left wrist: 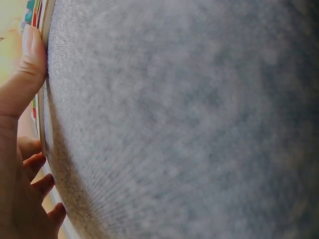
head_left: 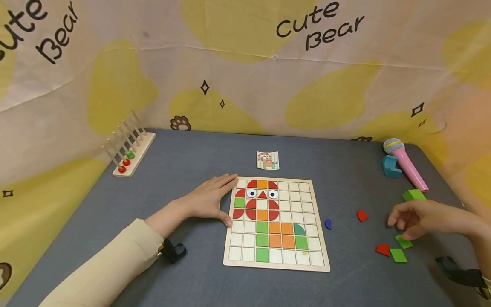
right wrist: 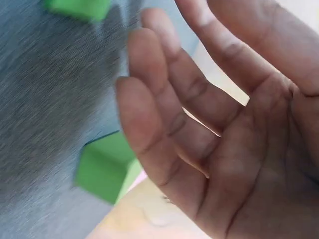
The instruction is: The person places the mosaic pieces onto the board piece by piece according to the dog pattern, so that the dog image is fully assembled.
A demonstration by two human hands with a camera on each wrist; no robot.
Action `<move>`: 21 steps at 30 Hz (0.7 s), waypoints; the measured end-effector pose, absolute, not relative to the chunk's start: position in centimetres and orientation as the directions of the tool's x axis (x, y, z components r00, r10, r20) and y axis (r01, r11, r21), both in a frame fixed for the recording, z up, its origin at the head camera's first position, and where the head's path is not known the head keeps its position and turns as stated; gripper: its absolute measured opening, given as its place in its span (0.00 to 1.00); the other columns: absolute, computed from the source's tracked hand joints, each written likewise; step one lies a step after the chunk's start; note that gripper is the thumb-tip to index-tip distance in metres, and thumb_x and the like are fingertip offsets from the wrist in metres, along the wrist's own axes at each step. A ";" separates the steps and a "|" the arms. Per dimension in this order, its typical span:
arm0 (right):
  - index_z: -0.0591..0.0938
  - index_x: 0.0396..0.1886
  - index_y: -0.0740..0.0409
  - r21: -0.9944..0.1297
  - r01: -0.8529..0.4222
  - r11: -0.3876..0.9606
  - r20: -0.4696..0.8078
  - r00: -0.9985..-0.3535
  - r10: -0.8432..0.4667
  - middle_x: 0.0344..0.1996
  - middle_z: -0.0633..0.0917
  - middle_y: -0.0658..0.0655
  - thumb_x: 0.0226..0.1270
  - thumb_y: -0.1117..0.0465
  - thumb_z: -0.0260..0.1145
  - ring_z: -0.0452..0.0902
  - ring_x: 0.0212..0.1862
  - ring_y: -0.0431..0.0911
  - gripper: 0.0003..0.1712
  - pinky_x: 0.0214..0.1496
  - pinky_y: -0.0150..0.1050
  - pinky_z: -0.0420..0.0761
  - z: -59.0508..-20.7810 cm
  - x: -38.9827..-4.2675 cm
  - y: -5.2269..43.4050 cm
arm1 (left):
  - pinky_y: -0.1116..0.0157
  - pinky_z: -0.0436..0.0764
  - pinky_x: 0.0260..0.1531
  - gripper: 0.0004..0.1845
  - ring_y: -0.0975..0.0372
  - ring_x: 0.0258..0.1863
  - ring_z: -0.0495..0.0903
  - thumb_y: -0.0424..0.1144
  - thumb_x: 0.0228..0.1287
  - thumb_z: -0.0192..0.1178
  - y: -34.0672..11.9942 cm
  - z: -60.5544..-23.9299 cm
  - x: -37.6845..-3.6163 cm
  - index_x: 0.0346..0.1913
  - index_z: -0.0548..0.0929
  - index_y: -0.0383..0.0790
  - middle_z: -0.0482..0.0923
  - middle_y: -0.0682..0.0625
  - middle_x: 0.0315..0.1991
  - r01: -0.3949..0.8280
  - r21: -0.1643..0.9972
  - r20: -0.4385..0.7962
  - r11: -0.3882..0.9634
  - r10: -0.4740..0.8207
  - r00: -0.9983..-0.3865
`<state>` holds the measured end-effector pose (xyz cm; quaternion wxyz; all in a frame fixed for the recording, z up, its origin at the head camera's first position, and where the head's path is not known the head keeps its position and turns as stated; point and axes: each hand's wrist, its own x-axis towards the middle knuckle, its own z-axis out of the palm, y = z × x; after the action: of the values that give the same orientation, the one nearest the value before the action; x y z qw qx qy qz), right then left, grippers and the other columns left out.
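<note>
My left hand (head_left: 205, 199) rests along the left side of a wooden grid board (head_left: 277, 269), fingers stretched to its top left corner. In the left wrist view its thumb (left wrist: 31, 64) touches the board's edge. The board bears red, orange and green pieces and two eye pieces in a bird-like picture. My right hand (head_left: 420, 217) hovers over the right side of the table, fingers loosely bent with nothing visible between them. Below it lie a green square tile (head_left: 404, 241) and another green tile (head_left: 398, 255). A green block (head_left: 414, 195) stands just beyond; the right wrist view shows a green block (right wrist: 102, 169) too.
A small picture card (head_left: 267, 160) lies behind the board. Red pieces (head_left: 362, 215) and a blue half-round piece (head_left: 328, 224) are scattered to its right. At the back right, a pink toy microphone (head_left: 410, 168) leans by a teal block (head_left: 391, 166). A peg stand (head_left: 134, 157) with beads stands back left.
</note>
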<state>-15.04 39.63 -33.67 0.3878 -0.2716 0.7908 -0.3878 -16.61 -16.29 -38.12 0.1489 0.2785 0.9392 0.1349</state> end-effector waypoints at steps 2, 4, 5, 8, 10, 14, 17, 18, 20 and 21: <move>0.77 0.44 0.72 -0.834 -0.067 0.548 -0.435 -0.533 -0.726 0.28 0.76 0.57 0.58 0.75 0.65 0.74 0.28 0.43 0.13 0.28 0.29 0.79 -33.9 -14.9 40.2 | 0.46 0.50 0.79 0.69 0.50 0.82 0.45 0.73 0.38 0.71 -16.3 -38.1 -16.7 0.80 0.49 0.45 0.45 0.49 0.82 0.482 0.338 -0.207 0.809 0.563 -0.800; 0.78 0.43 0.69 -0.823 -0.066 0.564 -0.444 -0.544 -0.712 0.28 0.75 0.61 0.52 0.75 0.67 0.73 0.27 0.44 0.16 0.27 0.30 0.79 -34.0 -14.7 40.5 | 0.46 0.50 0.80 0.69 0.51 0.82 0.45 0.73 0.38 0.70 -16.3 -38.2 -16.7 0.80 0.49 0.45 0.44 0.50 0.82 0.478 0.338 -0.213 0.811 0.561 -0.800; 0.78 0.42 0.68 -0.811 -0.068 0.581 -0.453 -0.555 -0.698 0.29 0.74 0.60 0.50 0.75 0.68 0.72 0.26 0.43 0.17 0.26 0.30 0.79 -34.1 -14.6 40.6 | 0.46 0.50 0.80 0.69 0.51 0.82 0.45 0.73 0.38 0.70 -16.2 -38.2 -16.8 0.80 0.49 0.45 0.44 0.50 0.82 0.480 0.337 -0.212 0.810 0.562 -0.800; 0.79 0.40 0.64 -0.777 -0.102 0.621 -0.457 -0.587 -0.669 0.28 0.73 0.57 0.44 0.75 0.70 0.70 0.25 0.40 0.20 0.23 0.30 0.75 -34.2 -14.3 40.7 | 0.46 0.50 0.80 0.69 0.51 0.82 0.45 0.74 0.38 0.70 -16.3 -38.4 -16.8 0.80 0.49 0.45 0.44 0.50 0.82 0.481 0.336 -0.208 0.810 0.562 -0.800; 0.78 0.39 0.63 -0.763 -0.120 0.636 -0.457 -0.594 -0.661 0.27 0.71 0.57 0.41 0.74 0.71 0.69 0.24 0.38 0.21 0.21 0.30 0.73 -34.4 -14.2 40.6 | 0.46 0.50 0.80 0.69 0.51 0.82 0.45 0.74 0.38 0.70 -16.3 -38.4 -16.8 0.80 0.49 0.45 0.44 0.50 0.82 0.481 0.337 -0.206 0.809 0.562 -0.801; 0.77 0.37 0.62 -0.742 -0.147 0.654 -0.459 -0.599 -0.656 0.24 0.69 0.60 0.40 0.75 0.70 0.65 0.21 0.35 0.20 0.19 0.30 0.68 -34.6 -14.0 40.3 | 0.46 0.50 0.80 0.69 0.51 0.82 0.45 0.74 0.39 0.70 -16.3 -38.3 -16.8 0.80 0.49 0.45 0.44 0.50 0.82 0.481 0.342 -0.207 0.807 0.564 -0.799; 0.77 0.35 0.59 -0.714 -0.187 0.674 -0.451 -0.614 -0.648 0.22 0.70 0.60 0.43 0.73 0.72 0.65 0.21 0.35 0.18 0.19 0.30 0.66 -34.7 -14.0 40.0 | 0.46 0.50 0.80 0.68 0.51 0.82 0.45 0.73 0.39 0.70 -16.3 -38.3 -16.8 0.80 0.49 0.45 0.44 0.50 0.82 0.482 0.342 -0.209 0.807 0.566 -0.798; 0.77 0.34 0.58 -0.702 -0.205 0.682 -0.445 -0.621 -0.645 0.21 0.71 0.59 0.43 0.72 0.73 0.65 0.21 0.36 0.17 0.19 0.30 0.66 -34.7 -13.9 40.0 | 0.46 0.50 0.80 0.68 0.51 0.82 0.45 0.73 0.39 0.70 -16.3 -38.3 -16.8 0.80 0.49 0.45 0.44 0.50 0.82 0.483 0.341 -0.210 0.807 0.566 -0.797; 0.77 0.32 0.57 -0.673 -0.254 0.694 -0.424 -0.637 -0.644 0.20 0.73 0.55 0.43 0.69 0.74 0.66 0.22 0.35 0.17 0.19 0.30 0.66 -34.7 -13.9 39.8 | 0.46 0.50 0.79 0.68 0.51 0.82 0.45 0.73 0.39 0.70 -16.3 -38.2 -16.7 0.80 0.49 0.45 0.44 0.50 0.82 0.483 0.338 -0.210 0.808 0.565 -0.798; 0.77 0.31 0.56 -0.659 -0.273 0.700 -0.416 -0.643 -0.643 0.19 0.73 0.52 0.43 0.68 0.75 0.66 0.22 0.34 0.16 0.19 0.29 0.66 -34.7 -13.9 39.7 | 0.46 0.50 0.79 0.68 0.51 0.82 0.45 0.73 0.39 0.70 -16.3 -38.2 -16.7 0.80 0.49 0.45 0.44 0.50 0.82 0.481 0.338 -0.211 0.809 0.563 -0.799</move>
<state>-13.92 39.69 -34.71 0.3285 -0.2657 0.8616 -0.2813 -16.69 -16.30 -38.21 0.1522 0.2781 0.9388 0.1349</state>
